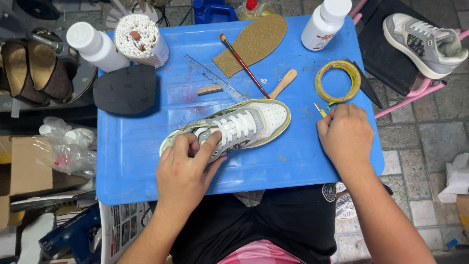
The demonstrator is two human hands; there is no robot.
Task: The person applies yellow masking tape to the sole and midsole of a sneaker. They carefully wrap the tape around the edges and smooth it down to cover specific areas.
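Note:
A white and grey sneaker (244, 124) with a yellowed sole lies on a blue plastic tray (146, 161) across my lap. My left hand (188, 168) grips the sneaker at its heel end, thumb on the tongue side. My right hand (344, 134) rests on the tray's right edge, fingers curled, touching the loose end of a yellow tape roll (337, 80). Whether the fingers pinch the tape end is hidden.
On the tray lie a black rubber sole piece (124, 90), a clear ruler (215, 77), a brush (244, 66), a cork insole (251, 43), a wooden stick (283, 83), two white bottles (325, 22) and a cup of cotton swabs (141, 39). A second sneaker (425, 41) sits at right.

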